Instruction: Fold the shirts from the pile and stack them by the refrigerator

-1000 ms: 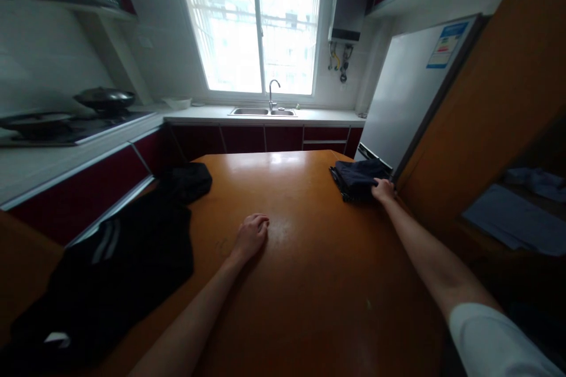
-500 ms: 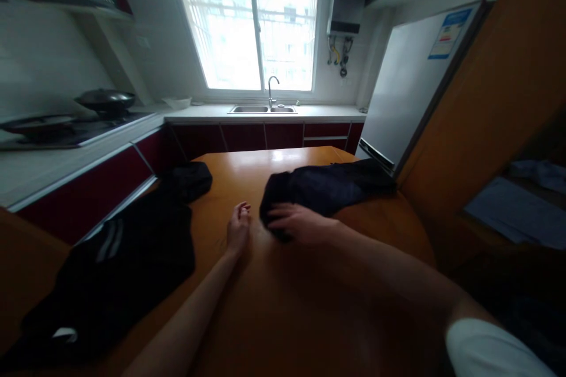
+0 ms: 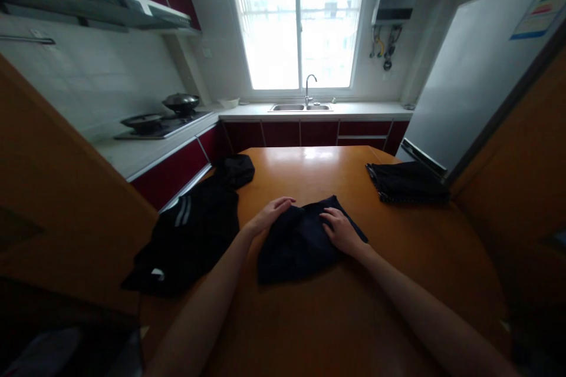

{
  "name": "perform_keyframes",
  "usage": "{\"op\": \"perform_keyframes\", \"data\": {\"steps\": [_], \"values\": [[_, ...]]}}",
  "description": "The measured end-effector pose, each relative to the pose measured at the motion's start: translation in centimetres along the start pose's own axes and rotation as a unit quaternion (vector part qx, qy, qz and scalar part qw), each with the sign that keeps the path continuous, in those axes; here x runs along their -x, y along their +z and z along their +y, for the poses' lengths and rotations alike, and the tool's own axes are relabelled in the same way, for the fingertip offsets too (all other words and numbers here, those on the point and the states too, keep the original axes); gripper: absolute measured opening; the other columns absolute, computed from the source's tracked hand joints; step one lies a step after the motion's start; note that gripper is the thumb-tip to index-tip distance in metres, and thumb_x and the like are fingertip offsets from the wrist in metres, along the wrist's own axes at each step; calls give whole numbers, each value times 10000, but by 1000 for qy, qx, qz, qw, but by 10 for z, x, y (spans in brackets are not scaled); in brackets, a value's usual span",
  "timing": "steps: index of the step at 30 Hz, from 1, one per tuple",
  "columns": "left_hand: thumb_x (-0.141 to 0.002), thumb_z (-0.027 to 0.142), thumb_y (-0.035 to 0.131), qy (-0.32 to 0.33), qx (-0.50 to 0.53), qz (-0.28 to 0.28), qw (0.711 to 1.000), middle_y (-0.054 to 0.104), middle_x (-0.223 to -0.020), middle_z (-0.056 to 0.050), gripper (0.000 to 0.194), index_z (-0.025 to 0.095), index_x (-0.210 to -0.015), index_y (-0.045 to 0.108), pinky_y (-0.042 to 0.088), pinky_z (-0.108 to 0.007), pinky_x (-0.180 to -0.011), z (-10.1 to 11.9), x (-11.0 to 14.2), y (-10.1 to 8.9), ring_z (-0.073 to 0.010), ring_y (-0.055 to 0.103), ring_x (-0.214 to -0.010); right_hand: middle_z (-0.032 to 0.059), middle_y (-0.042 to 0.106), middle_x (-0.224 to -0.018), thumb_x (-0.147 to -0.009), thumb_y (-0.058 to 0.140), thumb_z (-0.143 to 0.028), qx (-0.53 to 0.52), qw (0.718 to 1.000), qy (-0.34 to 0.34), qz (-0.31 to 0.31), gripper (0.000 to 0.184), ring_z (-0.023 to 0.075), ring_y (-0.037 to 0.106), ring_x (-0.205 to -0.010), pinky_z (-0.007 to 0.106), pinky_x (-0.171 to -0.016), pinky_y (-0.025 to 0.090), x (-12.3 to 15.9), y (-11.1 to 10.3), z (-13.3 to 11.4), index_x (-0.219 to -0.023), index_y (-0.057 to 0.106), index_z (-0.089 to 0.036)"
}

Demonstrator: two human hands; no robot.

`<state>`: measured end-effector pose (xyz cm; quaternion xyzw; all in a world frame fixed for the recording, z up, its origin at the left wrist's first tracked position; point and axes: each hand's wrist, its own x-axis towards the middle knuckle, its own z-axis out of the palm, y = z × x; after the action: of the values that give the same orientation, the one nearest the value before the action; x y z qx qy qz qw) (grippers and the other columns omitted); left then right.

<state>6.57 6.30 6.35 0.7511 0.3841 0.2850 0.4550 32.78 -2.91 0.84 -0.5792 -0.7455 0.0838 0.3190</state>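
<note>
A dark navy garment (image 3: 305,244) lies folded into a rough wedge on the wooden table in front of me. My left hand (image 3: 273,213) rests at its upper left edge, fingers stretched out and close together. On the garment's right part lies my right hand (image 3: 341,231), its fingers slightly apart and bent against the fabric. Neither hand grips the cloth. To the left is a spread black garment (image 3: 197,232) with two pale stripes and a small white mark. At the right sits a neatly folded black cloth stack (image 3: 407,181).
The wooden table (image 3: 318,324) has a rounded right edge. Beyond it stand a counter with a sink (image 3: 287,108), a stove with pans (image 3: 181,103) at the left and a fridge (image 3: 477,70) at the right. A wooden panel (image 3: 66,188) rises close on the left.
The navy garment, earlier stretched toward the right beside the fridge, now lies mid-table, apart from the black stack. Both hands now rest on it. My view has turned left.
</note>
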Motion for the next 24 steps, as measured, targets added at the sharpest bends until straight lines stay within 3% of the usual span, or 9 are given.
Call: {"op": "perform_keyframes", "data": {"steps": [2, 5, 7, 10, 12, 14, 18, 21, 24], "values": [[-735, 415, 746, 36, -84, -53, 994, 720, -1167, -67, 553, 209, -1245, 691, 512, -323, -918, 8, 4, -13, -256, 658, -1042, 158, 584, -1381, -927, 548, -229, 18, 1000, 4, -12, 342, 276, 503, -1309, 453, -1136, 386, 2, 4, 15, -1228, 684, -139], [-650, 146, 683, 53, -171, -56, 982, 716, -1140, -63, 559, 201, -1205, 705, 509, -317, -922, 5, 7, -40, -243, 656, -1035, 159, 562, -1407, -924, 546, -248, 40, 999, 26, -2, 388, 273, 497, -1316, 445, -1137, 375, 4, 6, 27, -1284, 649, -144], [-632, 74, 607, 4, -241, 8, 971, 720, -1074, -69, 498, 188, -1098, 739, 518, -315, -897, -4, 9, -61, -240, 664, -997, 167, 539, -1438, -923, 543, -262, 60, 996, 58, 14, 434, 284, 470, -1346, 468, -1143, 353, 3, 8, 32, -1337, 611, -151], [-641, 44, 591, -87, -333, 158, 925, 691, -1097, -114, 473, 179, -1068, 742, 512, -343, -909, -14, 13, -89, -272, 663, -1010, 174, 529, -1449, -933, 528, -288, 90, 991, 93, 32, 470, 306, 458, -1348, 481, -1127, 350, 1, 12, 39, -1381, 572, -157], [-705, 89, 614, -87, -357, 230, 901, 664, -1162, -139, 459, 181, -1143, 717, 493, -368, -957, -16, 12, -95, -293, 652, -1059, 170, 564, -1400, -932, 524, -296, 103, 988, 107, 40, 475, 319, 487, -1295, 473, -1077, 388, 1, 13, 42, -1388, 565, -167], [-778, 197, 657, -52, -344, 217, 912, 661, -1199, -142, 432, 178, -1208, 689, 487, -366, -980, -16, 9, -87, -292, 650, -1081, 163, 602, -1332, -923, 536, -302, 111, 986, 116, 47, 476, 331, 520, -1219, 469, -1021, 420, 0, 13, 43, -1382, 571, -179], [-693, 384, 817, -55, -299, 56, 951, 682, -1205, -152, 597, 153, -1227, 681, 511, -340, -948, -21, -1, -43, -307, 660, -1087, 197, 630, -1216, -913, 547, -304, 103, 982, 148, 58, 496, 325, 586, -1096, 427, -956, 459, -1, 9, 44, -1369, 575, -109], [-540, 258, 889, -86, -314, 33, 945, 680, -1172, -152, 657, 166, -1167, 717, 515, -372, -949, -27, -2, -14, -348, 661, -1086, 196, 660, -1156, -905, 538, -277, 56, 980, 179, 71, 438, 300, 636, -1050, 394, -926, 483, 2, 4, 44, -1297, 621, -100], [-599, 87, 781, -80, -324, 62, 941, 636, -1184, -160, 599, 166, -1189, 717, 508, -385, -971, -27, 2, -6, -327, 661, -1079, 154, 708, -1045, -879, 546, -287, -39, 976, 183, 107, 307, 277, 669, -976, 397, -906, 505, 3, -3, 44, -1089, 710, -136]]}}
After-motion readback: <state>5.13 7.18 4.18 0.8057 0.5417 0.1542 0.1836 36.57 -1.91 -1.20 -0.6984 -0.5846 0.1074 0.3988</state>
